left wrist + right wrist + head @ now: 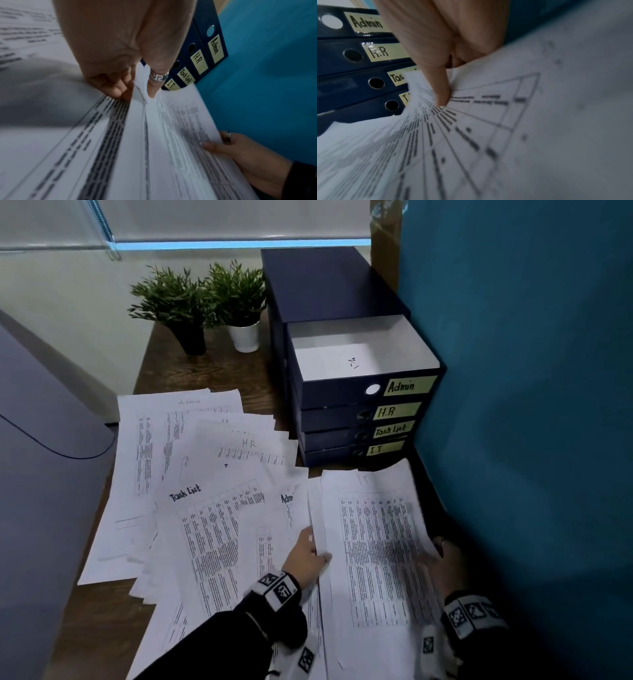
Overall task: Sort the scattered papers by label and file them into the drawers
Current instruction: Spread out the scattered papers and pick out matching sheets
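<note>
A dark blue drawer unit (329, 285) stands at the desk's back right, with drawers labelled Admin, H.R, Task List and IT. The Admin drawer (342, 393) is pulled out with a white sheet inside; the other three are closed. Printed papers lie fanned over the desk, among them a Task List sheet (212, 529) and an H.R sheet (246, 455). A stack topped by an IT sheet (373, 542) is lifted in front of the unit. My left hand (310, 549) (139, 92) pinches its left edge. My right hand (442, 553) grips its right edge, thumb (442, 94) on top.
Two potted plants (178, 302) (239, 299) stand behind the papers, left of the drawer unit. A teal partition (513, 405) runs close along the right side. A large grey curved surface (44, 474) fills the left. Bare brown desk (102, 611) shows at the front left.
</note>
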